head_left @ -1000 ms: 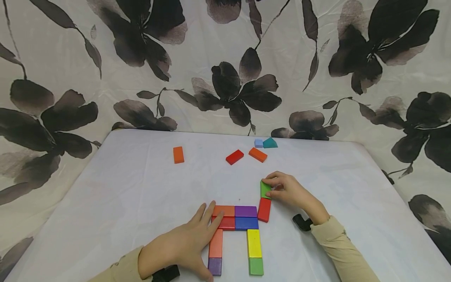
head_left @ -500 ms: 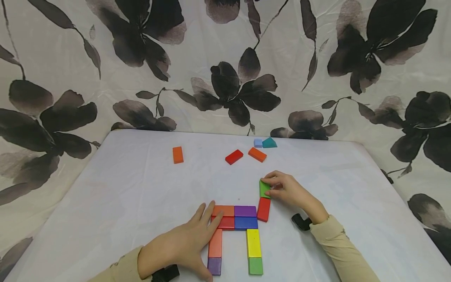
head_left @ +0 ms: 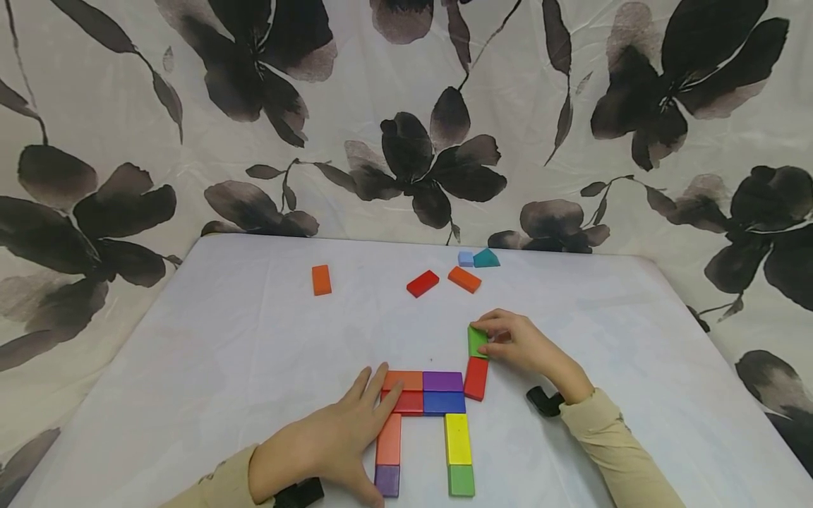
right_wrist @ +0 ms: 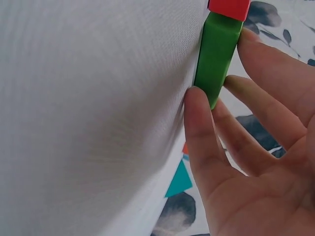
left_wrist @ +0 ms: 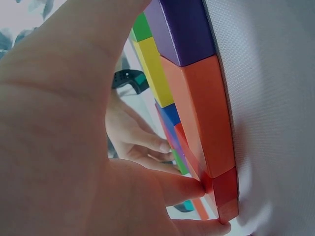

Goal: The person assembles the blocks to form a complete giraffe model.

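My left hand lies spread along the left side of flat-laid blocks, its fingertips on the orange block and the red block. Its thumb is beside the lower-left purple block, below a salmon block. A purple block and a blue block continue the rows rightward; under them come a yellow block and a light green block. Between thumb and fingers, my right hand pinches a green block, end to end with a slightly tilted red block.
Toward the far edge of the white table lie loose blocks: orange, red, another orange, a small light blue one and a teal triangle. Behind hangs a floral cloth.
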Demonstrator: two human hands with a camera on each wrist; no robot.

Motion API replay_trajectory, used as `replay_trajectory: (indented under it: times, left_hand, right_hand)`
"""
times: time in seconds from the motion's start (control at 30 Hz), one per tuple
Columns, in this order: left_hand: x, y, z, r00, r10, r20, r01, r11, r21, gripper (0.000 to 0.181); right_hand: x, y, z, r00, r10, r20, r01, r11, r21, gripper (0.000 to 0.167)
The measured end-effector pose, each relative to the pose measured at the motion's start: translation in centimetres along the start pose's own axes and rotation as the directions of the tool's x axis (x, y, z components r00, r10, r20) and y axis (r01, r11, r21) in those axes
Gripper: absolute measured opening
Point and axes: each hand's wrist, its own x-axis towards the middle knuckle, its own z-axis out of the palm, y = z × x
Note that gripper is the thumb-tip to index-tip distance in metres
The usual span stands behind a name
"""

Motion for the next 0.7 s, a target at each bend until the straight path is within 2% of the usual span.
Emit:
replay_trajectory:
  times: [0.4,0.6,0.7]
  left_hand:
    - [0.0,0.2,-0.1,1.000,-0.012,0.010,0.012,1.000,-0.007,0.134]
    - [0.0,0.2,-0.1,1.000,-0.015,0.007,0.015,1.000,0.000,0.134]
    - [0.0,0.2,-0.2,1.000,-0.016,0.009,0.016,1.000,-0.002,0.134]
  right_hand:
    - [0.7,0.1,-0.7,0.999,-0.041,0.012,0.041,0.999,-0.016,0.040]
    - [2.2,-0.4,-2.2,0.999,-0.042,-0.001,0.042,0.999,-0.030,0.036]
    - [3.5,-0.8,-2.9,1.000,-0.027,-0.008,0.026,0.997,-0.074,0.033]
